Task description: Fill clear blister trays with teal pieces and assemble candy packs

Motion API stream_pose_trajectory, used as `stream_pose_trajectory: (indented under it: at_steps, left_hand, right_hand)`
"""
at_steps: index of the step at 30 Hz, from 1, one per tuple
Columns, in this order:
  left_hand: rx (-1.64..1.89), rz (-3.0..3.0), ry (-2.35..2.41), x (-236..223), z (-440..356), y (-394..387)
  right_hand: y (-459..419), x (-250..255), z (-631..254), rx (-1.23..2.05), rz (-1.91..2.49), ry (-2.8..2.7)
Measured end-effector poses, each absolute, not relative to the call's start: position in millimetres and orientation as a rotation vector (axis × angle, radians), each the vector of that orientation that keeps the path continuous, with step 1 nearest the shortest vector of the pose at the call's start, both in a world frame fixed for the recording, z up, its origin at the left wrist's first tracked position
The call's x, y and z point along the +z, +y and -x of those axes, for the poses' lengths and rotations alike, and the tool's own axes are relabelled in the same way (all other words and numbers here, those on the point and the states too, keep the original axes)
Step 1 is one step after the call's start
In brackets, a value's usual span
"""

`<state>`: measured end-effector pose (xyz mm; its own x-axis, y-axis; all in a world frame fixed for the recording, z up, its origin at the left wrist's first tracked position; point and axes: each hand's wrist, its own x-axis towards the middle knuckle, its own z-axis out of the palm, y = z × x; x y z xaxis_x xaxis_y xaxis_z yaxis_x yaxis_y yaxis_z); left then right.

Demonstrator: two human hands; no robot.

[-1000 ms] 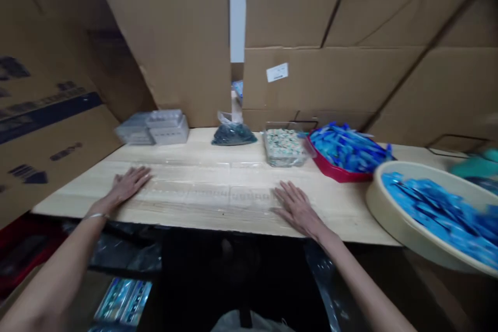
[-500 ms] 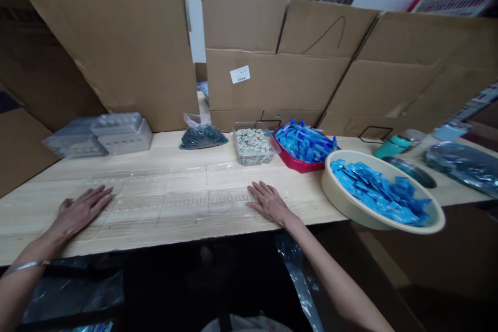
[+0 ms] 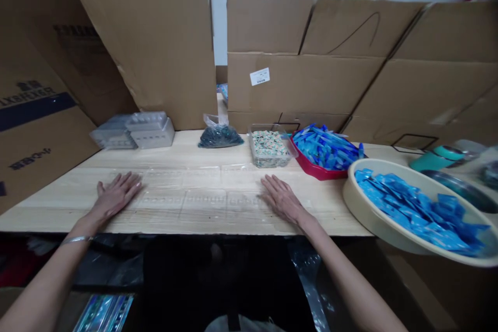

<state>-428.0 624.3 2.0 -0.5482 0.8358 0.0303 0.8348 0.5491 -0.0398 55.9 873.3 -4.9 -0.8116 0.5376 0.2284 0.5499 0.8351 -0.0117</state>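
Clear trays point(image 3: 204, 200) between left hand point(image 3: 115, 197), right hand point(image 3: 283, 199); 2 palms down.

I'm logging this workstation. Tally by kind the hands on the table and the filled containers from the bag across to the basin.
Hands, left hand and right hand: 2
Bag: 1
Clear box: 1
Red tray: 1
Cream basin: 1
Total: 6
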Motion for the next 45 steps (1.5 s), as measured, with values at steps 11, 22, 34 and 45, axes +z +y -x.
stream_pose_trajectory:
  at_steps: [11, 22, 34, 45]
  left_hand:
    - [-0.316, 2.330, -2.227, 10, 309, 707]
    - [-0.319, 2.826, -1.963, -10, 203, 811]
    - [-0.346, 2.961, -1.681, -17, 194, 797]
    - [-0.371, 2.875, -1.558, -9, 190, 804]
  right_hand:
    - [939, 2, -11, -0.093, 1.059, -2.780]
    - [927, 0, -40, -0.025, 1.111, -2.741]
    - [860, -16, -91, 0.047, 1.113, -2.666]
    - [873, -28, -88, -0.131, 1.129, -2.528]
